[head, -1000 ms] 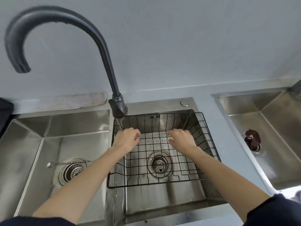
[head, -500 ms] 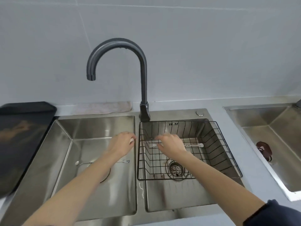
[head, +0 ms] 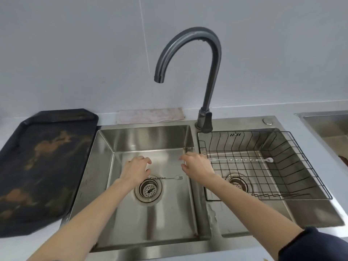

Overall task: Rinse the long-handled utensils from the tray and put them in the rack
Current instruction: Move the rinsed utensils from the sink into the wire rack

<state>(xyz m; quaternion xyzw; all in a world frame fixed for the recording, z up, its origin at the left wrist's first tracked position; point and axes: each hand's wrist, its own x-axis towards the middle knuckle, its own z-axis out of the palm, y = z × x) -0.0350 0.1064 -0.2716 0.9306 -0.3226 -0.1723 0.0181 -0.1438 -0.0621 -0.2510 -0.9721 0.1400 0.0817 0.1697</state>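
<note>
Hovering over the left sink basin [head: 150, 140], both hands empty: left hand [head: 136, 169] with fingers loosely curled and spread, gripping nothing, poised just above a long-handled utensil [head: 170, 178] lying across the basin floor beside the round drain strainer [head: 148, 189], its small fork end pointing right and its other end hidden under the hand. Reaching in from the right, right hand [head: 197, 169] likewise relaxed and open, fingers bent slightly and pointing left, holding nothing, sitting over the divider between the two basins. Lying inside the black wire rack [head: 310, 178] in the right sink basin [head: 308, 213], a second long-handled utensil [head: 243, 159] with a twisted shaft, fork end at the left just beside the right hand, small spoon bowl at the right, resting crosswise on the rack's grid. Showing through the rack's wires, a second drain [head: 237, 183]. Arching over the left basin, a dark gooseneck faucet [head: 211, 59], spout pointing down, no water visibly running. Sitting on the surface [head: 282, 112] to the left of the sink, a black tray [head: 43, 166] with brownish markings, carrying no utensils that can be made out. Lying flat along the wall behind the left basin, a pale folded cloth [head: 150, 115]. Peeking in at the right edge, part of another steel sink [head: 327, 125], and at the lower right a dark sleeve [head: 316, 245].
</note>
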